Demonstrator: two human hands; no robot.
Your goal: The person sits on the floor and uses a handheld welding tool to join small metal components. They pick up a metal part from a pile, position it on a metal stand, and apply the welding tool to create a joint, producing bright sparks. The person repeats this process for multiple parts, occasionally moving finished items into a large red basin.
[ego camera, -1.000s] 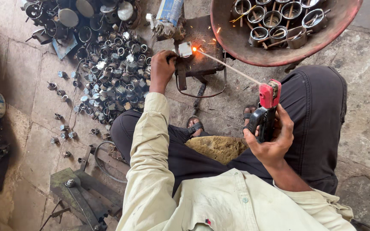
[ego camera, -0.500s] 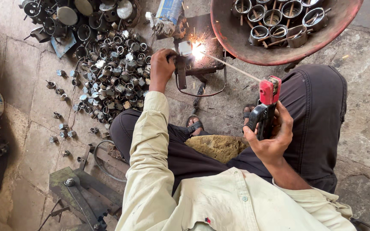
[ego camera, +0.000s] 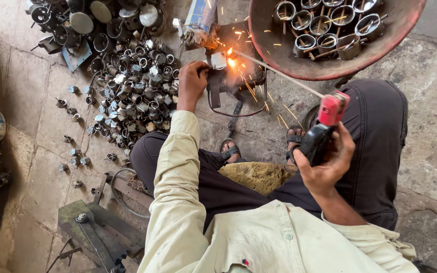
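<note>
Rod (ego camera: 279, 74): thin, straight – long axis runs from the holder (ego camera: 324, 124) at lower right up-left to the workpiece (ego camera: 219, 60); tip at the bright arc, sparks flying.
Right hand (ego camera: 324, 164): fingers wrapped round the holder's black grip, red head up.
Left hand (ego camera: 192, 83): curled over the dark clamp (ego camera: 213, 88), just left of the arc.
Workpiece: on the stone floor (ego camera: 36, 101), between knees and pan.
Pan (ego camera: 284, 58): rusty red – holds ringed metal parts.
Pile (ego camera: 132, 86): small metal rings, left of the left hand.
</note>
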